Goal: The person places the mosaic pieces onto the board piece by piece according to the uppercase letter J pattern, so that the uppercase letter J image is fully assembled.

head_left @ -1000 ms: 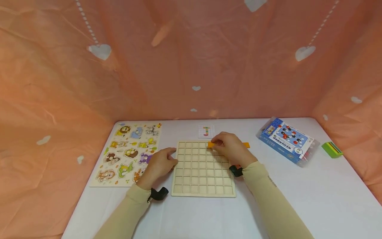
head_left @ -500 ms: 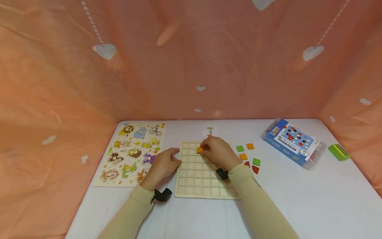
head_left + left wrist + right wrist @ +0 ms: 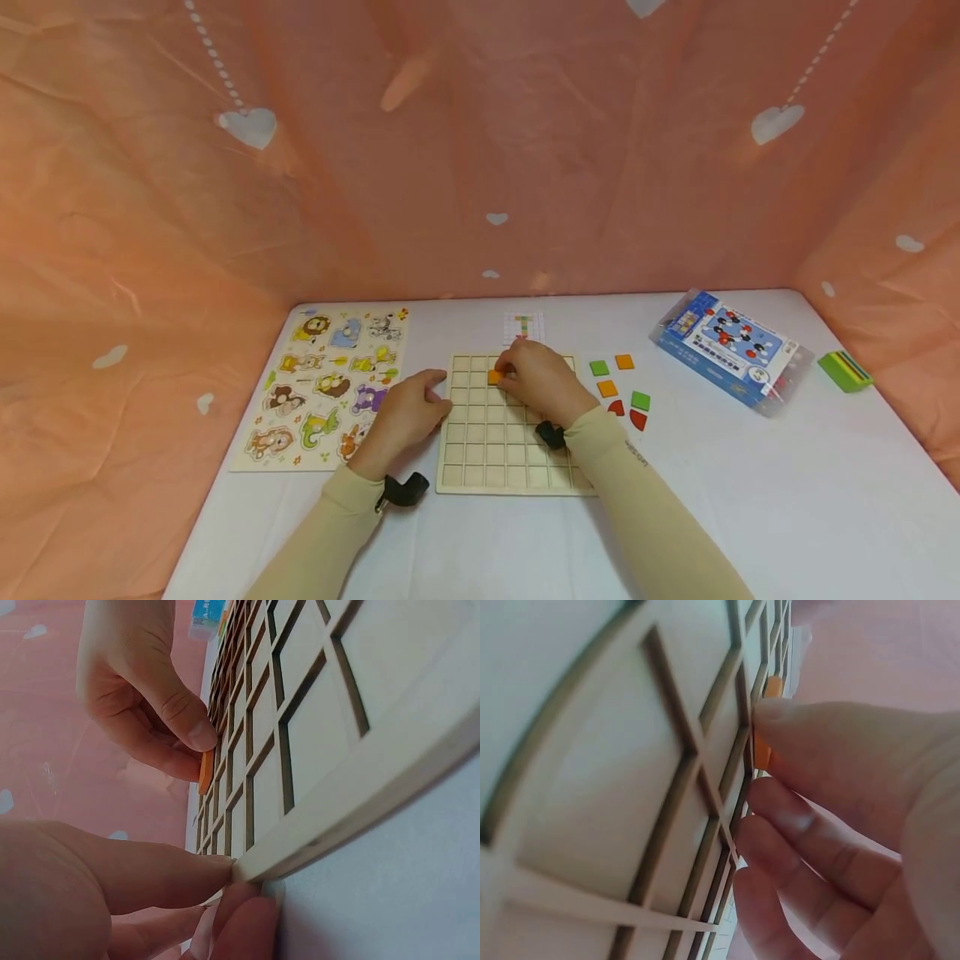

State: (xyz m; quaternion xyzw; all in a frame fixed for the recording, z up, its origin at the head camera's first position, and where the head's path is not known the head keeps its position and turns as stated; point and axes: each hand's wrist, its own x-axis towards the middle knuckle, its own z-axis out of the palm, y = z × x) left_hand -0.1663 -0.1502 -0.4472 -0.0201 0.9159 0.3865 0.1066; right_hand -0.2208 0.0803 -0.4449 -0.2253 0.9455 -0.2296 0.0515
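Observation:
My right hand (image 3: pixel 542 379) pinches an orange square tile (image 3: pixel 494 377) between thumb and fingertips over the upper part of a pale wooden grid board (image 3: pixel 487 454). In the right wrist view the thumb lies against the orange tile (image 3: pixel 763 750), which stands close to the grid ribs; whether it sits in a cell cannot be told. At the board's left edge is my left hand (image 3: pixel 405 417), its thumb touching the rim, as the left wrist view also shows. Behind the board lies a small pattern card (image 3: pixel 522 321), partly covered by the right hand.
Right of the board lie loose tiles: green squares (image 3: pixel 598 367), orange squares (image 3: pixel 625 362) and red quarter-rounds (image 3: pixel 638 420). An animal puzzle board (image 3: pixel 322 392) lies at left. A blue boxed kit (image 3: pixel 731 350) and a green block (image 3: pixel 845 371) are at right.
My right hand has moved left with the orange tile from the board's upper right towards its upper middle, uncovering loose tiles at right. The left hand stays at the board's edge.

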